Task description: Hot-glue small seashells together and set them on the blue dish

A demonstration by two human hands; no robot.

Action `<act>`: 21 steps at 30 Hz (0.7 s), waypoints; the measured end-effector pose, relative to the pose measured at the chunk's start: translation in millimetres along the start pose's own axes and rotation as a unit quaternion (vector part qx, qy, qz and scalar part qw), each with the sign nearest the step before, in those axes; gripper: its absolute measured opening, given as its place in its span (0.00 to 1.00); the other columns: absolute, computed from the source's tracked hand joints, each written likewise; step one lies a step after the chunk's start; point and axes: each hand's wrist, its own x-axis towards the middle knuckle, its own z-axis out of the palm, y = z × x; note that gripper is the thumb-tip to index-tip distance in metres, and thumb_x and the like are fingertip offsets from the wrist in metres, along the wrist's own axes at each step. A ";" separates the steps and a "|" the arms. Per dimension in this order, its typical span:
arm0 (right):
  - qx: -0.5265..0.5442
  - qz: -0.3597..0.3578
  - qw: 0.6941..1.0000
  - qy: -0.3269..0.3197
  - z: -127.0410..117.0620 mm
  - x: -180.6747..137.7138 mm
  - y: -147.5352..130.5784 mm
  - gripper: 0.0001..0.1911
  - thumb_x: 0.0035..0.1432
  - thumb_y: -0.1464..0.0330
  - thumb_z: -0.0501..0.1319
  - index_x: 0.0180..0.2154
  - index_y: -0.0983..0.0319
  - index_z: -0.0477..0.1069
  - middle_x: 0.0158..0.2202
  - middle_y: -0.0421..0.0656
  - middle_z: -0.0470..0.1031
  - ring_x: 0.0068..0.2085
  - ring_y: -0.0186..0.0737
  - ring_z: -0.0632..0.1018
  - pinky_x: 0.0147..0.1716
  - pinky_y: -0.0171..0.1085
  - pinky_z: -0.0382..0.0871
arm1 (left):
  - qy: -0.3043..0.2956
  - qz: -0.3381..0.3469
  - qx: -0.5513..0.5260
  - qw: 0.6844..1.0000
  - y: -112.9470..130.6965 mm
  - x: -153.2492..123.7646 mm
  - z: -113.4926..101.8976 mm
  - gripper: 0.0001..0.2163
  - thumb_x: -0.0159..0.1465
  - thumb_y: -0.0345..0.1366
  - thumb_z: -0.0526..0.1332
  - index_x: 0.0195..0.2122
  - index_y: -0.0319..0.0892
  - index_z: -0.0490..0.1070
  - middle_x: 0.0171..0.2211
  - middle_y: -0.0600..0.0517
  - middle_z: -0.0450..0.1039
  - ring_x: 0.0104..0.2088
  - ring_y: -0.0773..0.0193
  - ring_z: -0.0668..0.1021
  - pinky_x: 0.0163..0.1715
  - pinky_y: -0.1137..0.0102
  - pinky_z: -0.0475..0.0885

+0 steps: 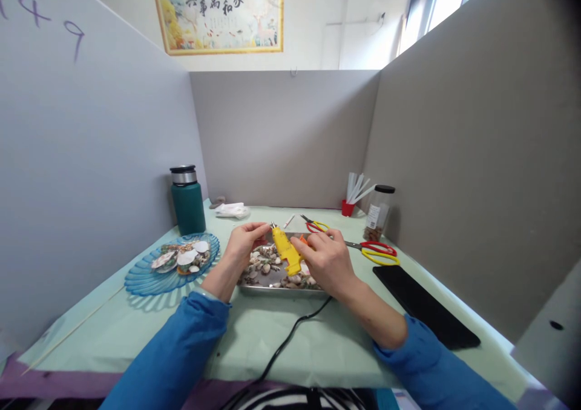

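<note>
My right hand (330, 261) is wrapped round a yellow hot glue gun (285, 247), its metal nozzle pointing up and to the left. Close to that nozzle, the fingertips of my left hand (244, 243) are pinched together. Whatever they hold is too small or too hidden to make out. Both hands are above a metal tray (276, 291) holding many small seashells (265, 267). A black cord (295, 328) runs from near the tray down to the table's front edge. On the left, a blue scalloped plate (140, 281) bears a cluster of shells (187, 256).
A green bottle (188, 207) stands behind the plate. Along the back are a white packet (232, 210) and a red cup (347, 208) of glue sticks. Right of the tray are scissors (379, 252), a lidded jar (378, 213) and a black flat pad (424, 307). Partitions enclose the table.
</note>
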 end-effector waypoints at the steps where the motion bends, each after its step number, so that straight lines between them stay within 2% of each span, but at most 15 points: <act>1: 0.001 0.000 1.000 0.001 0.0 0.1 -0.3 0.15 0.61 0.73 0.52 0.46 0.58 0.71 0.28 0.42 0.69 0.33 0.37 0.66 0.42 0.41 0.50 | 0.000 0.003 0.004 1.000 -0.3 0.1 -0.1 0.15 0.40 0.36 0.73 0.27 0.34 0.75 0.23 0.50 0.75 0.19 0.72 0.72 0.23 0.75 0.69; 21: 0.001 0.000 1.000 0.001 -0.4 0.9 -1.4 0.14 0.60 0.74 0.53 0.46 0.58 0.71 0.29 0.42 0.70 0.33 0.37 0.66 0.42 0.41 0.50 | 0.001 0.007 0.002 1.000 0.6 0.6 -0.4 0.15 0.40 0.35 0.73 0.28 0.34 0.75 0.24 0.50 0.75 0.20 0.72 0.72 0.23 0.75 0.68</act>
